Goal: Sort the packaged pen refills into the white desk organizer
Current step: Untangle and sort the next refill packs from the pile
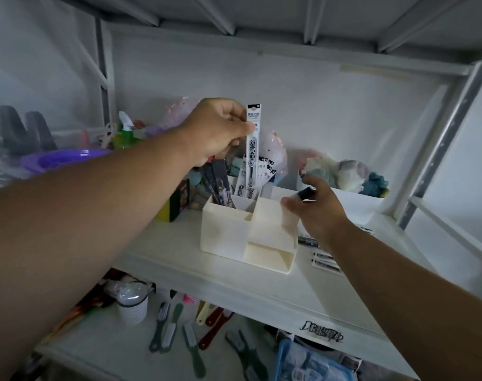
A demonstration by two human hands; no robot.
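Note:
A white desk organizer (226,232) stands on a white shelf. Several packaged refills (264,171) stand upright in its back compartment. My left hand (218,127) pinches a long white packaged pen refill (252,149) near its top and holds it upright, its lower end among the standing packs. My right hand (314,210) hovers at the organizer's right side, holding a small dark-tipped pack (306,193) between thumb and fingers. More packaged refills (323,259) lie flat on the shelf to the right, partly hidden by my right forearm.
A white bin with soft toys (344,174) sits behind my right hand. A yellow-green box (176,202) stands left of the organizer, a purple basin (61,158) farther left. Brushes (165,331) and a white jar (131,303) lie on the lower shelf. Metal rack posts (440,149) stand at right.

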